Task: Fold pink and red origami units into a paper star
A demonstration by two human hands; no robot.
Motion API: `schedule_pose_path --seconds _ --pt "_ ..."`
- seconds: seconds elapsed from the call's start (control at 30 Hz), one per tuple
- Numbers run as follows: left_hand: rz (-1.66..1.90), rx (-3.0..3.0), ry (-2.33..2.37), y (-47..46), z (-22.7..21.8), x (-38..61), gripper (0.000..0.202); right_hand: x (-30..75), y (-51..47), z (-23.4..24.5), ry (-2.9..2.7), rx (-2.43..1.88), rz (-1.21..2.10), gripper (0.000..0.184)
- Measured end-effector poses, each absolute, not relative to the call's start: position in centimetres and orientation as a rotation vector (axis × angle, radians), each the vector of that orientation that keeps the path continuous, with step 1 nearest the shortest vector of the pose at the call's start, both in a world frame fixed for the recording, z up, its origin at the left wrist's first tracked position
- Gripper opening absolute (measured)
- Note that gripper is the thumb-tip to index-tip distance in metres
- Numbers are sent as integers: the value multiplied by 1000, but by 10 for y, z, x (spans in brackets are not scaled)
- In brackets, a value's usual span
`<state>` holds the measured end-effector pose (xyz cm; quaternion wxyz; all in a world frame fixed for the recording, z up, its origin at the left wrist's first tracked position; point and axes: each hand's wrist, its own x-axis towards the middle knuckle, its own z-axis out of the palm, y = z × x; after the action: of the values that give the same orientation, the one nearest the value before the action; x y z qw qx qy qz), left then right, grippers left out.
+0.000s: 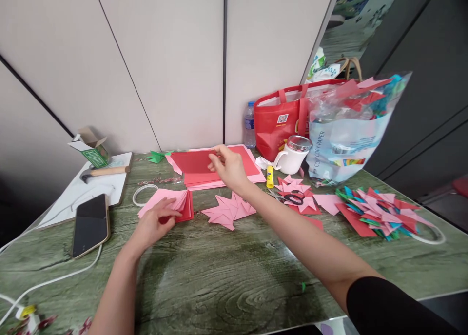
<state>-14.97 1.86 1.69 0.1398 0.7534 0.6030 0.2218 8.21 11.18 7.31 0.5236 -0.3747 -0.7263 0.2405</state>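
My right hand (pixel 227 167) is closed in a pinch at the right end of a red paper sheet (pixel 190 162), tilted up above a pile of red and pink sheets (pixel 245 160). On the left, my left hand (pixel 155 223) rests at a stack of pink and red paper pieces (pixel 164 198), thumb and fingers closed around its near edge. Pink folded paper with pointed tips (pixel 230 210) lies between my two forearms. A white tape roll (pixel 143 195) sits just behind the pink stack.
Left are a phone (pixel 91 225), a hammer (pixel 106 171) and a green box (pixel 95 152). On the right stand a white mug (pixel 291 158), glue stick (pixel 269 177), scissors (pixel 292 199), a heap of folded paper (pixel 383 210), a red bag (pixel 270 130) and a plastic bag (pixel 340 145).
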Motion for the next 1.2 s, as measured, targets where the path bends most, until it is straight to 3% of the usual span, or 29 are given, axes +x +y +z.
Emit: schedule_pose_path --seconds 0.13,0.2,0.27,0.4,0.57,0.73,1.07,1.2 --pt "1343 1390 1587 19 26 -148 39 61 103 56 -1669 -663 771 9" --pt "1484 973 1480 21 28 -152 50 46 96 42 -1726 -601 842 16" --pt "1495 760 1499 23 27 -156 50 34 89 27 -1868 -604 884 24" --pt "1517 676 1650 27 21 -161 18 23 80 7 -2180 -634 836 35" --pt "1580 678 1778 30 12 -163 42 20 67 -1 -2306 -660 754 14" --pt "1537 722 1847 31 10 -165 46 10 57 -4 -2415 -837 608 13" --pt "1386 798 1982 31 9 -162 43 0 66 -11 -2450 -850 678 11" --pt "1365 863 2103 31 9 -165 30 0 71 -12 -2428 -854 709 7"
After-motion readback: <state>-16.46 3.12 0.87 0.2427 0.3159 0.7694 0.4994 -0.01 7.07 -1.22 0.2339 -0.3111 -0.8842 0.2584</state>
